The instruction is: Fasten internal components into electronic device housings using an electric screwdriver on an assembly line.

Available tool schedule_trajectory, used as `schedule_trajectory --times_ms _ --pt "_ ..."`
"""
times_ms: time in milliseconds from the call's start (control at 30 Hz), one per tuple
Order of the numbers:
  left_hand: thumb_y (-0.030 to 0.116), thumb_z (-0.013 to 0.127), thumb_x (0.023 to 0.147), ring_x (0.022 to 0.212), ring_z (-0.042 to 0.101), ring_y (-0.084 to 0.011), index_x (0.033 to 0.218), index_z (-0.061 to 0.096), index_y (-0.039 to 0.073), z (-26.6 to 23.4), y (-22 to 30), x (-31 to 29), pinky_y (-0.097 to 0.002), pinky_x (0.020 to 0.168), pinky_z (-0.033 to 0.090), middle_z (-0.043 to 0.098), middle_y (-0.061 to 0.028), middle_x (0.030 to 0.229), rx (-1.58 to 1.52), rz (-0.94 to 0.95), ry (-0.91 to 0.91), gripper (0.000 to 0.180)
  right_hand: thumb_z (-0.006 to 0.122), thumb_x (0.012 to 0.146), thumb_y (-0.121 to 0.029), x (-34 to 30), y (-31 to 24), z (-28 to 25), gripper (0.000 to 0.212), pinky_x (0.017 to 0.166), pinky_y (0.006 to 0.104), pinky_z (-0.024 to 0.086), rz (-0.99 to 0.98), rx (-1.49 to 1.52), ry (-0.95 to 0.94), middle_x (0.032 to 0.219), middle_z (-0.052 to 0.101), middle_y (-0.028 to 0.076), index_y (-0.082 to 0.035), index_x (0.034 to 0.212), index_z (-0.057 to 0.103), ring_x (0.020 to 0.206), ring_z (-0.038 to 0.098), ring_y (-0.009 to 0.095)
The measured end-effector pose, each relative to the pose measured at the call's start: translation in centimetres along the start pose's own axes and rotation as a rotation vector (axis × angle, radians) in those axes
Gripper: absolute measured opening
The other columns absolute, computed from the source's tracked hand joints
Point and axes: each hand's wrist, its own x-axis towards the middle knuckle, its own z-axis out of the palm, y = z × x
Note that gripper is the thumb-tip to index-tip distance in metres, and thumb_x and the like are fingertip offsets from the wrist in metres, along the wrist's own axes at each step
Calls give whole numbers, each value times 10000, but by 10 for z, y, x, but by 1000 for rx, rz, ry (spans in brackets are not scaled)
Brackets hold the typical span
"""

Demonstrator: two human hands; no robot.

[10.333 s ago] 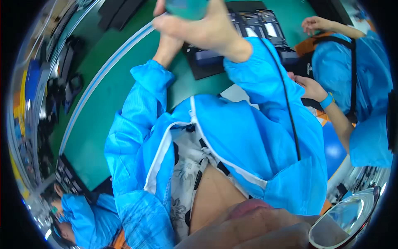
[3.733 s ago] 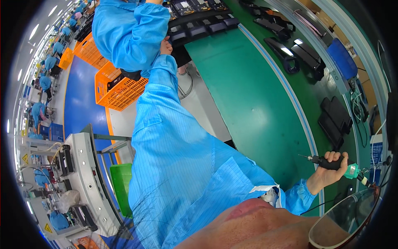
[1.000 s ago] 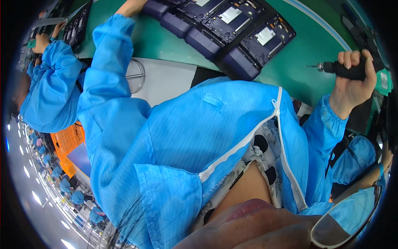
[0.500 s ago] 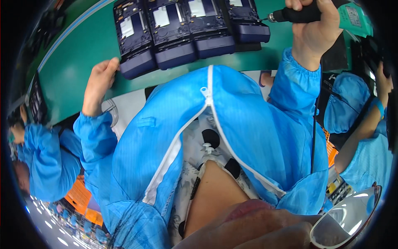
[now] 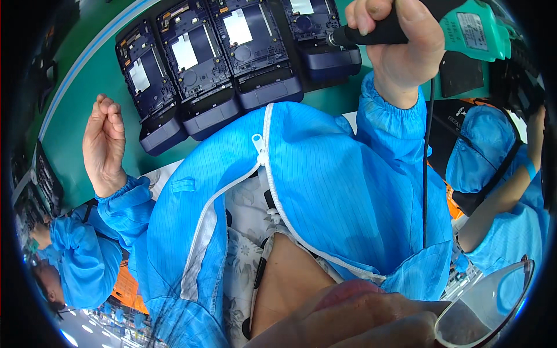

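Note:
My right hand [image 5: 406, 52] is wrapped around an electric screwdriver [image 5: 374, 36] with a black grip and a green rear part. Its tip meets the rightmost dark blue device housing [image 5: 331, 62], just above the thick lower end; the exact contact point is too small to make out. To the left, my left hand [image 5: 105, 145] is raised beside the row, fingers curled together and apart from the housings. Whatever its fingertips hold, if anything, is hidden. Several similar open housings [image 5: 200, 75] lie side by side, with inner frames and white rectangles showing.
The green tabletop [image 5: 78, 130] has a pale strip along its far left edge. A black flat pad [image 5: 462, 75] lies right of my right hand. A black cable [image 5: 428, 174] hangs beside my right sleeve. Co-workers in blue sit at left [image 5: 87, 255] and right [image 5: 510, 214].
My left hand has left the leftmost housing's edge and moved left. The screwdriver in my right hand has shifted left and slightly down in view. The housings appear further left as the view shifts.

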Motion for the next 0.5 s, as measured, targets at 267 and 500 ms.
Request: schedule_trajectory --times_ms 267,500 --pt "191 511 1004 808 568 -138 1036 516 -6 41 -19 10 -215 724 556 531 -69 878 6 -70 -221 199 610 888 -165 -1 16 -3 306 529 308 476 56 47 -34 671 515 85 20 1072 451 512 515 166" --pt "175 534 995 869 550 -176 1036 522 -16 57 -30 13 -246 762 529 533 -95 931 -6 -131 -214 196 618 887 -180 -3 30 -3 328 538 304 473 84 41 -48 673 516 85 20 1080 444 515 517 165"
